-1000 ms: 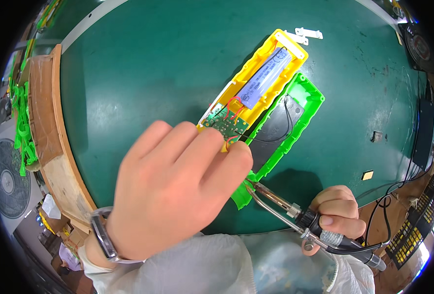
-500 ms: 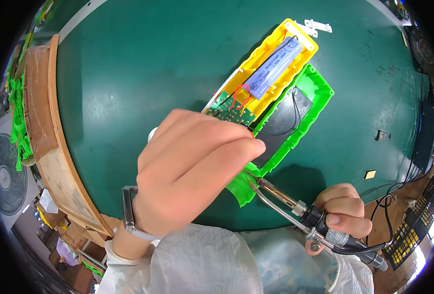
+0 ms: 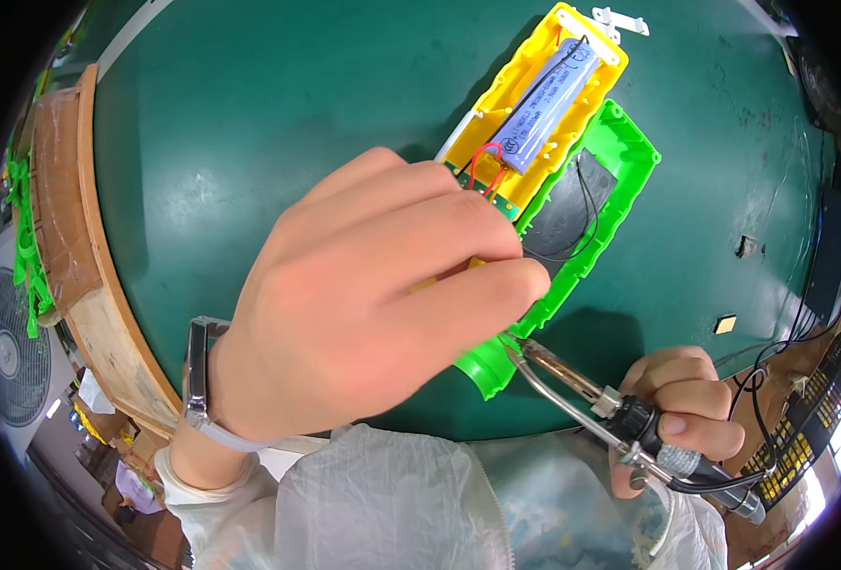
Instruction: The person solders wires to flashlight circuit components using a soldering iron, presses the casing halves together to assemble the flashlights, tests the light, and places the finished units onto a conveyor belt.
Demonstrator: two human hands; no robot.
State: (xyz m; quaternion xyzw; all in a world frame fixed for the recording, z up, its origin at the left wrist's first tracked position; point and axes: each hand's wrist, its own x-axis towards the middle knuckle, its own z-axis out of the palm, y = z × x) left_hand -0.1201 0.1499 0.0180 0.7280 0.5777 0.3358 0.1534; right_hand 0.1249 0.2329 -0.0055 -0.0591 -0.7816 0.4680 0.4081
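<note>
My right hand grips a soldering iron with a curved metal tube beside its barrel. The iron's tip reaches the lower end of a green plastic shell. My left hand is closed above the lower end of a yellow shell, and its fingertips hide whatever is in them. A blue-wrapped battery lies in the yellow shell, with red and black wires leading to a partly covered green circuit board. From the black panel in the green shell, a thin black wire runs under my left fingers.
White plastic brackets lie beyond the yellow shell. A small yellow-topped block and a dark scrap are on the green table at right. A wooden board edge borders the left, and a black cable trails from the iron.
My left hand has shifted toward the shells and covers more of the circuit board. The shells appear slightly farther up the view. The iron stays by the green shell's lower end.
</note>
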